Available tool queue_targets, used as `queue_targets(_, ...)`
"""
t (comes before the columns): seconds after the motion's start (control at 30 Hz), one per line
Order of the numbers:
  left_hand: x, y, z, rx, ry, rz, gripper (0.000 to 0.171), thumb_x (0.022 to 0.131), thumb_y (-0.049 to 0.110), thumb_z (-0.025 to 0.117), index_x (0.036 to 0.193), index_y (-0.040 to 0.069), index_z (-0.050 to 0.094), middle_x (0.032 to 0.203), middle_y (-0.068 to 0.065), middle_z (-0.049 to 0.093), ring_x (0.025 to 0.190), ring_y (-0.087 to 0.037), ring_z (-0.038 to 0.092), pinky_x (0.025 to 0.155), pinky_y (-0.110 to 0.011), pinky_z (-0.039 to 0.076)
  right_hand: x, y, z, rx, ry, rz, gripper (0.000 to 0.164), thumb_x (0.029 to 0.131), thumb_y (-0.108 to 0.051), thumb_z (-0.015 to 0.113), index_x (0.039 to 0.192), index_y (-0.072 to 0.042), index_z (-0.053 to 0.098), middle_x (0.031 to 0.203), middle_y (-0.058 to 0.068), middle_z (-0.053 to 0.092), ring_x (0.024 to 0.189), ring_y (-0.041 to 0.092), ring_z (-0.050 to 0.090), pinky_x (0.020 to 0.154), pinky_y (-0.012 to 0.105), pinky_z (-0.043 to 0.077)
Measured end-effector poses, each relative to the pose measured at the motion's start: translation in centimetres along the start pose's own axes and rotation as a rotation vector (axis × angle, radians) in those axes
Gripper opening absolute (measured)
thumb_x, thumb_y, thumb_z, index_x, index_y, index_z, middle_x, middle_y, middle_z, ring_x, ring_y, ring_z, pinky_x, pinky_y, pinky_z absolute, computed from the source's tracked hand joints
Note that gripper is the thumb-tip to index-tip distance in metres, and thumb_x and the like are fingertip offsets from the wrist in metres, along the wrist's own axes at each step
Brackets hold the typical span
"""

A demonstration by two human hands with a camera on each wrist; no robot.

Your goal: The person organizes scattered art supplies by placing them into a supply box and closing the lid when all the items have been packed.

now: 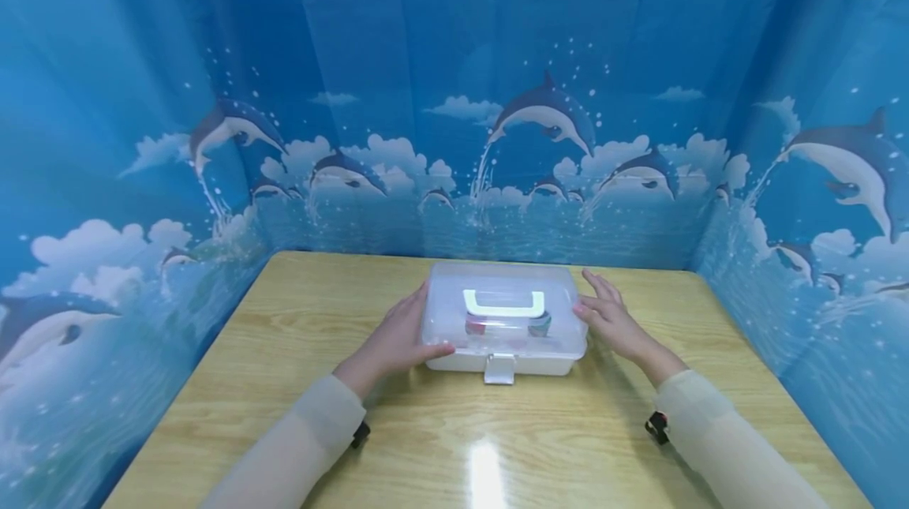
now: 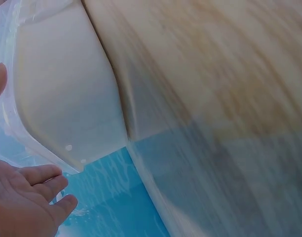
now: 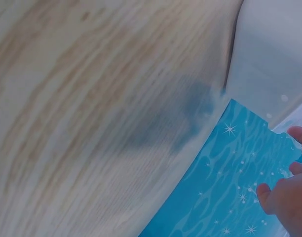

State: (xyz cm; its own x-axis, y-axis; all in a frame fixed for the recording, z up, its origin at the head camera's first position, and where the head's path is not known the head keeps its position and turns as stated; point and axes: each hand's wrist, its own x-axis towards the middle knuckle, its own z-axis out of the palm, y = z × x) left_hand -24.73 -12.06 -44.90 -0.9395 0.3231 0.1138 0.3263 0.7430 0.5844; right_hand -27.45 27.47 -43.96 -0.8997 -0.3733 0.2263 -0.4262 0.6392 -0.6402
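A plastic storage box [image 1: 504, 339] with a translucent lid, a white carry handle [image 1: 503, 305] and a white front latch [image 1: 500, 368] rests on the table. Its lid is down, and small pinkish and greenish things show dimly through it. Along the box's left side lies my left hand [image 1: 399, 338], the thumb reaching to the front corner and the fingers extended toward the back. My right hand [image 1: 616, 321] is at the right side, fingers spread, with fingertips right at the lid's edge. Both wrist views show the white box wall [image 2: 67, 84] close to the fingers.
The box stands on a wood-grain table [image 1: 426, 438], toward its far edge. Blue curtains [image 1: 454, 59] printed with dolphins and clouds hang behind the table and along both sides. Each forearm has a small dark device [image 1: 657, 428] at the wrist.
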Motion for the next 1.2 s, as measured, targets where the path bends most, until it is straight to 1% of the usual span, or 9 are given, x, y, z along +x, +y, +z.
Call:
queue_targets(0.2, 0.1, -0.2, 0.1, -0.008, 0.01, 0.006, 0.125, 0.074, 0.064, 0.079, 0.163, 0.022, 0.001, 0.165, -0.007, 0.022, 0.147, -0.035, 0.029, 0.116, -0.057, 0.027, 0.2, -0.1, 0.0, -0.01, -0.005, 0.022, 0.049, 0.104, -0.028, 0.051, 0.13, 0.013, 0.058, 0.164, 0.026, 0.009, 0.148, 0.05, -0.003, 0.109, 0.076, -0.001)
queue_targets(0.43, 0.5, -0.3, 0.2, -0.013, 0.0, -0.044, 0.126, 0.073, 0.069, 0.077, 0.162, 0.026, -0.001, 0.166, -0.004, 0.019, 0.148, -0.034, 0.027, 0.115, -0.058, 0.027, 0.6, 0.0, 0.2, -0.011, -0.016, 0.048, 0.053, 0.106, -0.032, 0.048, 0.132, 0.013, 0.056, 0.164, 0.026, 0.006, 0.148, 0.049, -0.005, 0.109, 0.076, -0.002)
queue_targets(0.6, 0.7, -0.4, 0.3, -0.028, 0.001, -0.059, 0.127, 0.073, 0.068, 0.078, 0.162, 0.027, -0.001, 0.166, -0.006, 0.02, 0.147, -0.035, 0.028, 0.114, -0.059, 0.028, 0.8, 0.3, 0.4, -0.008, -0.016, 0.051, 0.054, 0.106, -0.032, 0.048, 0.134, 0.013, 0.054, 0.165, 0.025, 0.005, 0.148, 0.05, -0.005, 0.108, 0.077, -0.001)
queue_targets(0.7, 0.8, -0.5, 0.4, -0.029, -0.001, -0.072, 0.126, 0.072, 0.069, 0.077, 0.162, 0.029, -0.002, 0.166, -0.004, 0.02, 0.148, -0.034, 0.028, 0.114, -0.058, 0.028, 0.9, 0.3, 0.4, -0.006, -0.018, 0.055, 0.054, 0.106, -0.032, 0.047, 0.136, 0.012, 0.053, 0.165, 0.025, 0.004, 0.148, 0.05, -0.005, 0.108, 0.077, -0.001)
queue_targets(0.97, 1.2, -0.8, 0.6, -0.057, 0.005, -0.069, 0.125, 0.072, 0.065, 0.08, 0.16, 0.037, -0.006, 0.165, -0.004, 0.024, 0.145, -0.034, 0.033, 0.113, -0.058, 0.031, 1.1, 0.2, 0.4, 0.004, -0.023, 0.074, 0.053, 0.107, -0.032, 0.046, 0.138, 0.01, 0.052, 0.165, 0.026, 0.003, 0.148, 0.05, -0.005, 0.108, 0.077, -0.002)
queue_targets(1.2, 1.4, -1.2, 0.6, -0.051, -0.003, -0.075, 0.126, 0.072, 0.068, 0.078, 0.16, 0.036, -0.005, 0.166, -0.002, 0.02, 0.148, -0.033, 0.028, 0.115, -0.058, 0.028, 1.3, 0.5, 0.5, 0.005, -0.022, 0.089, 0.054, 0.107, -0.034, 0.046, 0.138, 0.01, 0.052, 0.165, 0.026, 0.003, 0.148, 0.051, -0.005, 0.108, 0.077, -0.002)
